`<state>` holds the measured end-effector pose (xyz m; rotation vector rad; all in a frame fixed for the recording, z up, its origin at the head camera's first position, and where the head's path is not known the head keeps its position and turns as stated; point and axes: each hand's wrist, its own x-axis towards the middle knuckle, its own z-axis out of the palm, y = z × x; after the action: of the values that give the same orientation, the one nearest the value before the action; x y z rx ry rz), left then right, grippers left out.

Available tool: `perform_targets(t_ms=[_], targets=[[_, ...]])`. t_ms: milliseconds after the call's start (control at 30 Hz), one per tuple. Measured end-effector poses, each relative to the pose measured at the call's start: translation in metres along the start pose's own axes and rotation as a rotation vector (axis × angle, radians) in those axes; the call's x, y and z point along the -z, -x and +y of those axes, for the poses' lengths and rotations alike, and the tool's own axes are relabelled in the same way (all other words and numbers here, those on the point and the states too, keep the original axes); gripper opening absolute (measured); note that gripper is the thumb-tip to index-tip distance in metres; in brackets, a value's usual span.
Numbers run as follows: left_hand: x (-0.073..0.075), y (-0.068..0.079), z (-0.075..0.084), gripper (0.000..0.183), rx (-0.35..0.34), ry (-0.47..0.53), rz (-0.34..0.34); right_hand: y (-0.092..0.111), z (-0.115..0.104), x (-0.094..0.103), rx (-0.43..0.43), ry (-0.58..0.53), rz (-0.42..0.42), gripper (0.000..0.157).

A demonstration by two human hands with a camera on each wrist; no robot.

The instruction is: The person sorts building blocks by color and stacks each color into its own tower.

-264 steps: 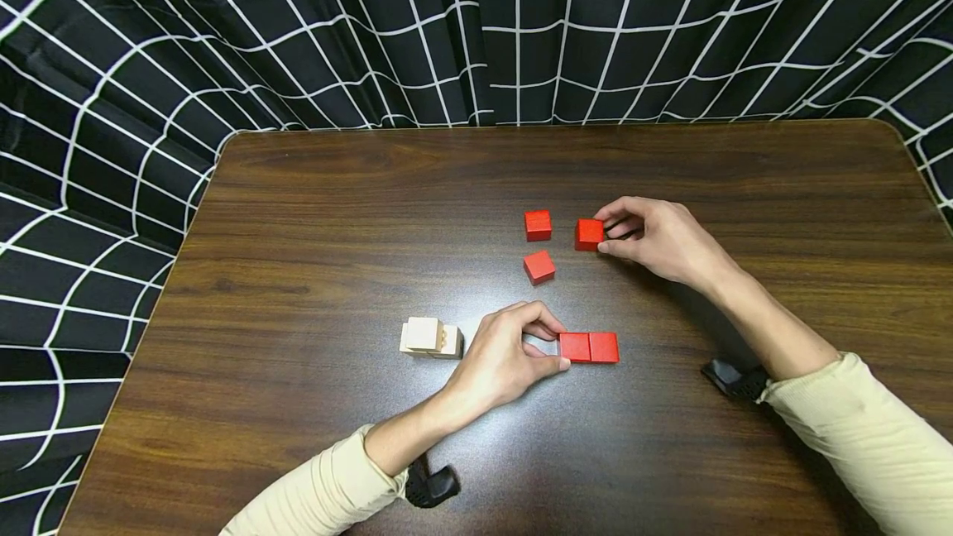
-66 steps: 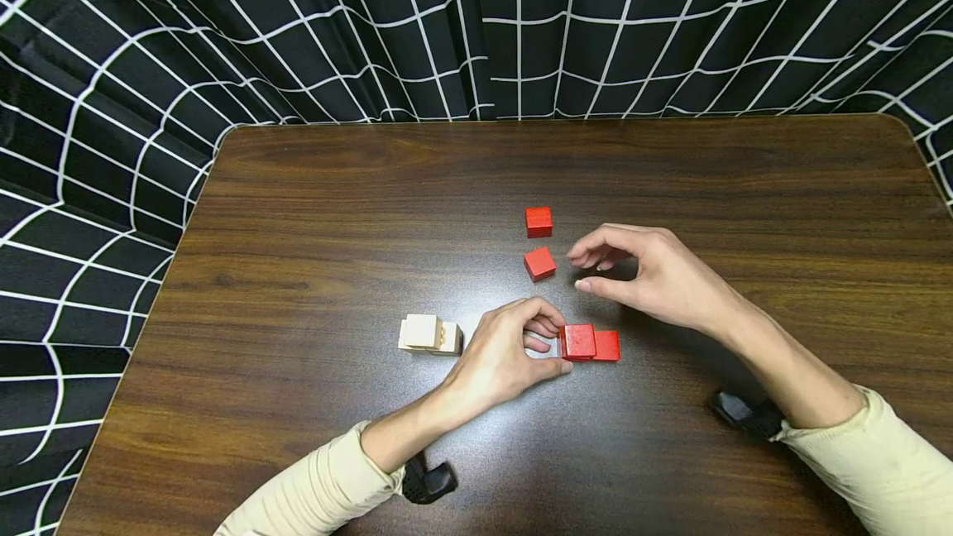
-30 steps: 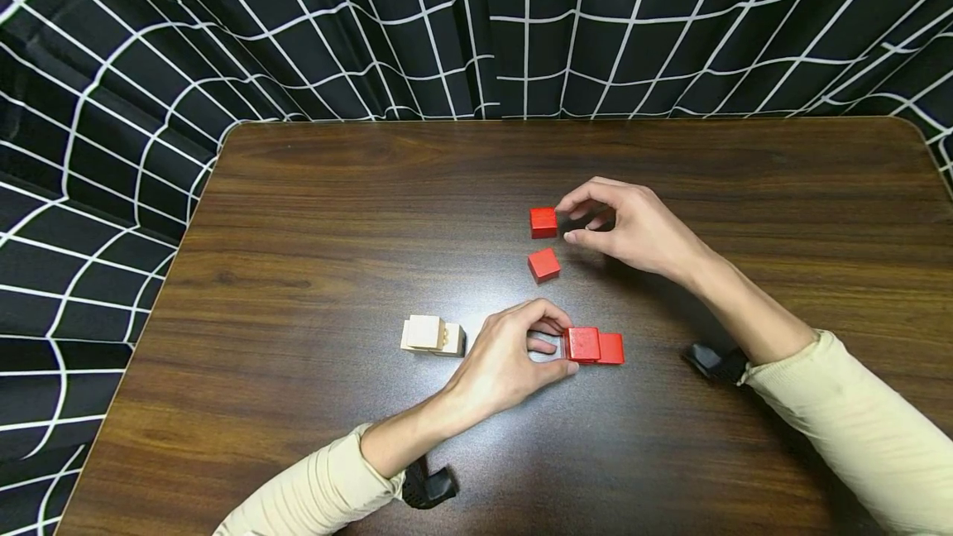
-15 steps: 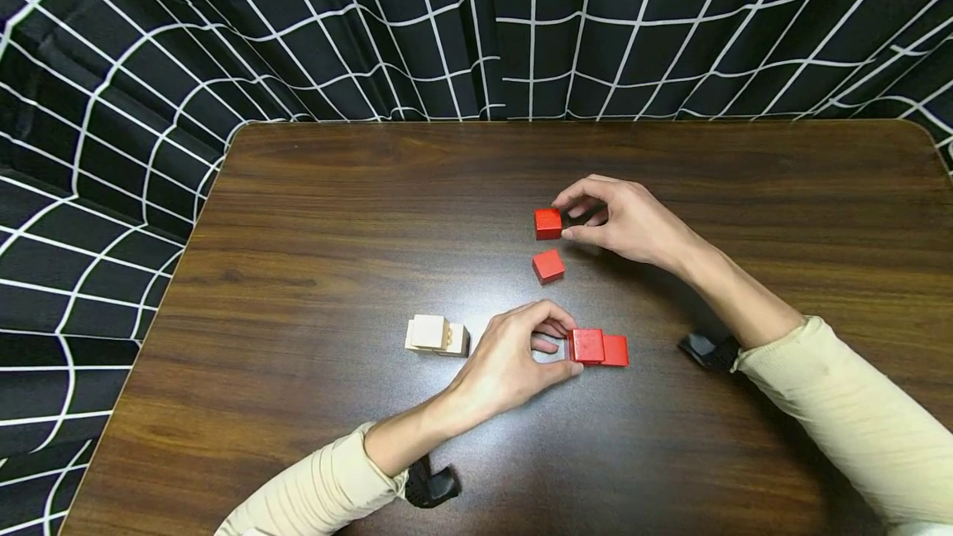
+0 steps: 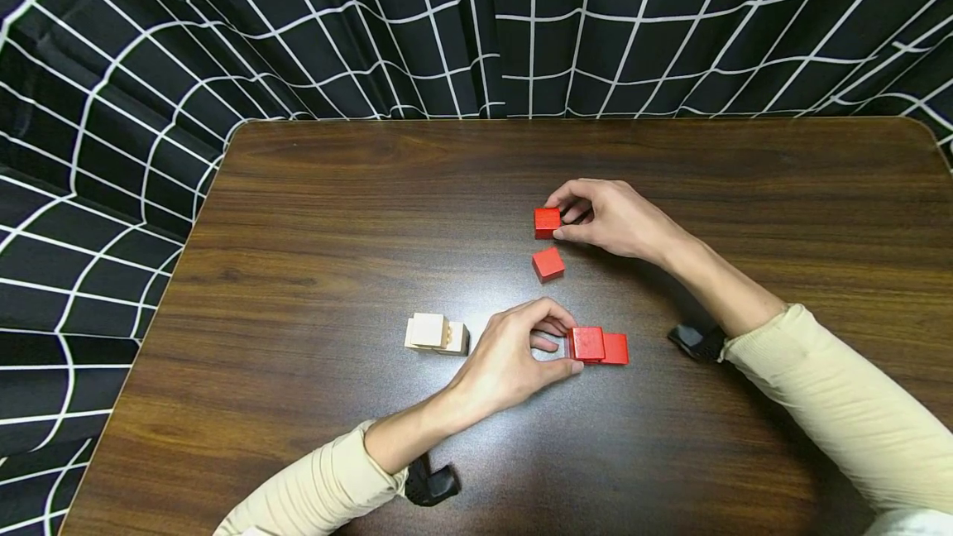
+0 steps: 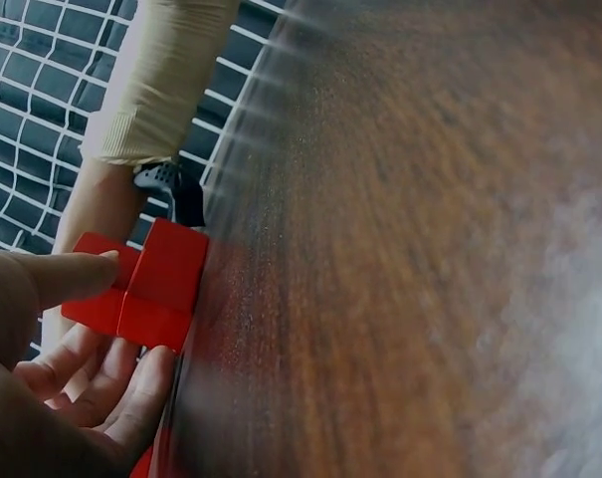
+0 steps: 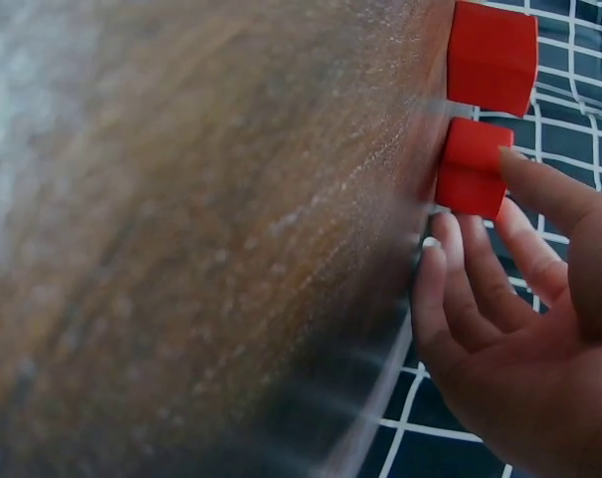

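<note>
My left hand [image 5: 514, 354] pinches a small build of red blocks between thumb and fingers. In it, one red cube [image 5: 586, 344] sits on top at the left, beside a lower red block [image 5: 615, 349]. Seen from the left wrist, a digit lies against the raised red cube [image 6: 94, 311], fingertips at its other side. Farther back, my right hand [image 5: 625, 217] has thumb and fingers on two sides of a loose red cube [image 5: 547, 223]. Just nearer lies another red cube [image 5: 548, 265], turned slightly askew. Both loose cubes show close together in the right wrist view.
To the left of my left hand stands a cream block build [image 5: 429, 332], one piece raised on its lower row. All of it rests on a dark brown wooden table [image 5: 335, 213]. A black, white-gridded curtain [image 5: 372, 31] hangs behind and left of the table.
Since the first frame, a red cube has come onto the left of the red build. My right hand has moved back and leftward to the far red cube, closing its fingers in. My left hand stays put.
</note>
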<state>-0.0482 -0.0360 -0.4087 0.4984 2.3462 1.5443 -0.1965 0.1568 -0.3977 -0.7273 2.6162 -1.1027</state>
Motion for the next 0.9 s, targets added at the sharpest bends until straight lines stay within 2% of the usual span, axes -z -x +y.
perform_targets(t_ms=[333, 900], targets=[[0.000, 0.000, -0.001, 0.036, 0.012, 0.001, -0.005, 0.000, 0.000, 0.002, -0.021, 0.052, -0.009, 0.031], [0.000, -0.001, -0.006, 0.036, -0.026, 0.010, -0.010, 0.026, -0.004, 0.018, -0.025, -0.023, 0.053, 0.030]])
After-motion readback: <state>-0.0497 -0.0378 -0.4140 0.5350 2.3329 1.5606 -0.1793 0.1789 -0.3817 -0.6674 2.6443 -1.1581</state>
